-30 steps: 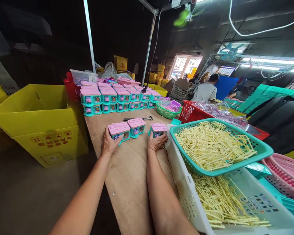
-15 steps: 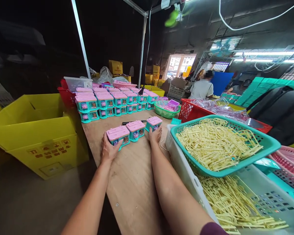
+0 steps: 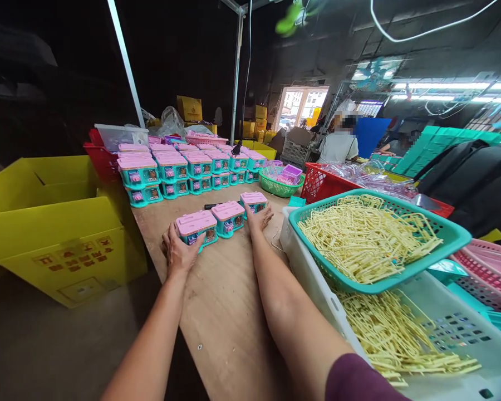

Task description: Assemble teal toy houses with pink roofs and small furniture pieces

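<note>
Midway along the bench [image 3: 221, 317], in the head view, we count three pink-lidded boxes [image 3: 229, 216] in a row, starting near its left edge. Our left hand [image 3: 180, 249] holds the left box [image 3: 197, 224], thumb across its front, fingers around its outer end. Our right hand [image 3: 258, 218] holds the right box [image 3: 254, 199], fingers at its right end. Towards the far edge, matching boxes [image 3: 176, 165] stand two high, six across the front.
</note>
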Available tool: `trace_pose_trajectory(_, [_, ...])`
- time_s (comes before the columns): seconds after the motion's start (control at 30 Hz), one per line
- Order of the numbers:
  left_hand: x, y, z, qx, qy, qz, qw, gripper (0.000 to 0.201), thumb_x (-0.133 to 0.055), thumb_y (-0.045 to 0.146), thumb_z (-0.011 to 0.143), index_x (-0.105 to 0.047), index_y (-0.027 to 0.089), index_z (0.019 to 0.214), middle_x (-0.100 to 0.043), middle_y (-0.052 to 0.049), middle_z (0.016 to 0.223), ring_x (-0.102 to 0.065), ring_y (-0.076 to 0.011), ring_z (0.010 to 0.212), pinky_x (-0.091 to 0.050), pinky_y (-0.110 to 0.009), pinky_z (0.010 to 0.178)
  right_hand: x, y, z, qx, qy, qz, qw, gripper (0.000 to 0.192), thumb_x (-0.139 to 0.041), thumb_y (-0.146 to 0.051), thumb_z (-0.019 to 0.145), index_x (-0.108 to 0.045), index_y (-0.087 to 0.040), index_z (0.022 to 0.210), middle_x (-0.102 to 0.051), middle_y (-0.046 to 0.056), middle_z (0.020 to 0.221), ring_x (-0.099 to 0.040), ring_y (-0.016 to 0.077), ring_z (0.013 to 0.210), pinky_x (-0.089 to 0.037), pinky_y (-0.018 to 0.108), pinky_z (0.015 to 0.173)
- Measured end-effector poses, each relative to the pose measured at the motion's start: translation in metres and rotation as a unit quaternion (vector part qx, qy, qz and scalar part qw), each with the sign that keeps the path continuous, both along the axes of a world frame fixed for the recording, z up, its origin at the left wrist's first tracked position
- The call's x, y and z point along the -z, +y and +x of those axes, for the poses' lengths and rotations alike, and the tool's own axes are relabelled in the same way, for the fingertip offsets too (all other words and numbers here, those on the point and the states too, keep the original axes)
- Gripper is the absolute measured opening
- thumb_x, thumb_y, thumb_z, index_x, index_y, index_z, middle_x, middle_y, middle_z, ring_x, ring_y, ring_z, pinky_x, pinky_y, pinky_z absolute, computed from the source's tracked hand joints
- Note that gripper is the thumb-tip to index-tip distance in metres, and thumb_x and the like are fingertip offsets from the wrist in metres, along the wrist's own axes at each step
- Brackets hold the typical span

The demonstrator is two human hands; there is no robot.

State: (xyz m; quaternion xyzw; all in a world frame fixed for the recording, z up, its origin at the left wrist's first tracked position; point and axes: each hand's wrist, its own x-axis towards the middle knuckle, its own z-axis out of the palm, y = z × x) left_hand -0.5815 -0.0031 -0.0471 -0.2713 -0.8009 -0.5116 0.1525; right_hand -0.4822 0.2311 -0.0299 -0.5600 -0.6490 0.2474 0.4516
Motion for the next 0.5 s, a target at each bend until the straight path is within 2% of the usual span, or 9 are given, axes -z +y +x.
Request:
trace_pose_trajectory(0.07, [-0.001, -0.001, 0.000, -0.008, 0.009, -0.020, 1.000, 0.092, -0.075, 0.054, 0.067, -0.038, 0.013, 0.141, -0.048, -0.021, 0.136, -0.042, -0.0410, 0.132, -0.033, -0.056, 0.110, -0.004, 0.008, -0.003, -0.016, 0.001, 0.004, 1.000, 0.104, -0.070, -0.058, 0.072, -0.018, -0.014, 0.151, -0.022, 0.027, 0.153, -0.030, 0.0409, 0.139, -0.036, 0.053, 0.105])
trace_pose_trajectory(0.13, [-0.002, -0.002, 0.002, -0.008, 0.014, -0.038, 0.999, 0.088, -0.075, 0.053, 0.068, -0.040, 0.015, 0.140, -0.050, -0.020, 0.133, -0.045, -0.0395, 0.129, -0.036, -0.054, 0.108, -0.006, 0.014, -0.001, -0.046, -0.004, 0.007, 0.999, 0.105, -0.075, -0.056, 0.068, -0.022, -0.018, 0.151, -0.027, 0.025, 0.152, -0.032, 0.0407, 0.138, -0.035, 0.054, 0.105])
trace_pose_trajectory(0.23, [-0.006, -0.001, 0.008, -0.003, 0.013, -0.050, 0.999, 0.087, -0.076, 0.052, 0.068, -0.040, 0.017, 0.139, -0.051, -0.019, 0.132, -0.045, -0.0377, 0.128, -0.037, -0.052, 0.108, -0.007, 0.017, 0.009, -0.096, -0.014, 0.008, 0.995, 0.097, -0.074, -0.056, 0.068, -0.029, -0.025, 0.148, -0.041, 0.019, 0.144, -0.041, 0.0381, 0.132, -0.037, 0.054, 0.103])
trace_pose_trajectory(0.33, [-0.010, -0.001, 0.012, 0.000, 0.017, -0.056, 0.998, 0.087, -0.076, 0.054, 0.067, -0.040, 0.017, 0.137, -0.051, -0.019, 0.131, -0.045, -0.0379, 0.129, -0.037, -0.052, 0.107, -0.008, 0.012, 0.023, -0.135, -0.019, 0.002, 0.991, 0.089, -0.071, -0.055, 0.070, -0.033, -0.030, 0.147, -0.044, 0.014, 0.142, -0.043, 0.0360, 0.132, -0.036, 0.057, 0.105])
trace_pose_trajectory(0.4, [-0.013, -0.003, 0.011, 0.000, 0.019, -0.057, 0.998, 0.087, -0.076, 0.055, 0.067, -0.041, 0.017, 0.137, -0.052, -0.019, 0.131, -0.045, -0.0382, 0.128, -0.038, -0.052, 0.107, -0.013, 0.006, 0.029, -0.164, -0.020, -0.004, 0.986, 0.087, -0.071, -0.051, 0.071, -0.034, -0.031, 0.147, -0.042, 0.013, 0.145, -0.040, 0.0347, 0.135, -0.034, 0.056, 0.108])
trace_pose_trajectory(0.5, [-0.018, -0.007, 0.007, 0.002, 0.016, -0.066, 0.998, 0.088, -0.073, 0.056, 0.071, -0.038, 0.016, 0.141, -0.051, -0.020, 0.133, -0.046, -0.0396, 0.128, -0.039, -0.054, 0.105, -0.029, -0.005, 0.038, -0.191, -0.018, -0.023, 0.981, 0.086, -0.069, -0.046, 0.075, -0.030, -0.024, 0.149, -0.038, 0.015, 0.151, -0.034, 0.0325, 0.141, -0.031, 0.053, 0.112])
